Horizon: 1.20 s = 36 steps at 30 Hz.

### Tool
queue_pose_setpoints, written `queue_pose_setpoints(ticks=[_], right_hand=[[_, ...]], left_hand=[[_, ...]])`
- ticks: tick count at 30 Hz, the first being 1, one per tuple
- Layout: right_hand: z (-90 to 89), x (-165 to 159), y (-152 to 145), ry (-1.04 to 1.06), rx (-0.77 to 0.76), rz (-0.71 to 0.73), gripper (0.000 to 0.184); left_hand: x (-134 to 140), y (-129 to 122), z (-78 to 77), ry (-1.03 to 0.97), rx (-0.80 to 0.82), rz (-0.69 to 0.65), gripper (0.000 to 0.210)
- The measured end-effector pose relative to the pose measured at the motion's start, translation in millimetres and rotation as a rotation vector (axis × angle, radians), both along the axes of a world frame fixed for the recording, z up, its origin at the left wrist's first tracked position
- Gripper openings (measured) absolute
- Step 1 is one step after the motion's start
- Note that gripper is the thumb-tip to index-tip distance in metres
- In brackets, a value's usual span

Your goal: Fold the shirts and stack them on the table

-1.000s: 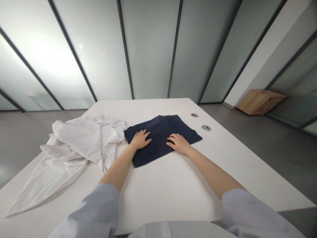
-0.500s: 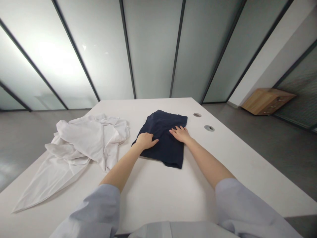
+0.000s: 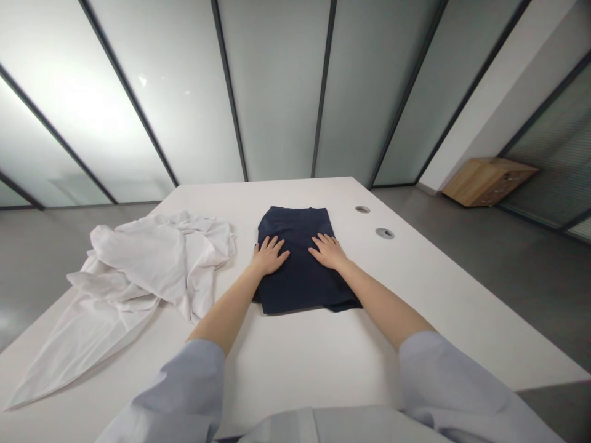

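A folded dark navy garment (image 3: 300, 280) lies flat on the white table (image 3: 314, 357), in front of me; its exact kind I cannot tell. On its left side my left hand (image 3: 270, 255) rests palm down with the fingers spread. My right hand (image 3: 329, 251) lies the same way near its right edge, fingers apart. Both palms touch the cloth, and neither hand grips it. A lower layer pokes out at the near right corner, beside my right forearm.
To the left, a crumpled heap of white cloth (image 3: 152, 264) covers part of the table, one end trailing toward me. Two round cable holes, one of them a metal grommet (image 3: 385, 233), sit at the right. A wooden cabinet (image 3: 487, 180) stands on the floor beyond.
The navy garment has turned on the table and now lies straighter, its near edge facing me. My left hand has flattened and spread its fingers. The view has shifted slightly.
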State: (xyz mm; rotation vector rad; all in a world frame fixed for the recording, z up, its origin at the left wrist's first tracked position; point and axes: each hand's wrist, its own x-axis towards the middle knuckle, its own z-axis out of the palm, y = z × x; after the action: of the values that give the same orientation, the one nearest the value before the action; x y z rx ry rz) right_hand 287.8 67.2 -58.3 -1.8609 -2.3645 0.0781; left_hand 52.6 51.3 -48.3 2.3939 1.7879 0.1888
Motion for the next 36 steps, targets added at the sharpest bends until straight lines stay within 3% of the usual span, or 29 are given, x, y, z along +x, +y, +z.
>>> queue_pose_setpoints(ticks=[6, 11, 17, 23, 25, 28, 31, 36], right_hand=[[5.4, 17, 0, 0.101, 0.065, -0.265, 0.056], [8.9, 33, -1, 0.129, 0.061, -0.410, 0.047], [4.6, 32, 5, 0.245, 0.104, -0.445, 0.040], [-4.6, 36, 12, 0.504, 0.154, -0.400, 0.028], [-8.2, 38, 15, 0.594, 0.169, -0.388, 0.022], [-12.7, 41, 18, 0.727, 0.201, -0.360, 0.016], [-14.6, 43, 20, 0.893, 0.203, -0.344, 0.018], [-12.8, 45, 19, 1.043, 0.192, -0.334, 0.023]], left_hand=[[-22, 8, -4.1, -0.033, 0.091, 0.332, 0.072], [-28, 13, -4.4, -0.019, 0.084, 0.385, 0.065], [-22, 28, 6.1, -0.175, 0.014, 0.339, 0.055], [-27, 39, 1.0, -0.674, 0.008, 0.240, 0.040], [-29, 39, -5.8, -0.879, -0.032, 0.210, 0.045], [-32, 40, -14.3, -1.094, -0.056, 0.262, 0.071], [-36, 41, -15.9, -1.145, 0.000, 0.247, 0.077], [-42, 39, -4.6, -1.029, -0.089, 0.108, 0.046]])
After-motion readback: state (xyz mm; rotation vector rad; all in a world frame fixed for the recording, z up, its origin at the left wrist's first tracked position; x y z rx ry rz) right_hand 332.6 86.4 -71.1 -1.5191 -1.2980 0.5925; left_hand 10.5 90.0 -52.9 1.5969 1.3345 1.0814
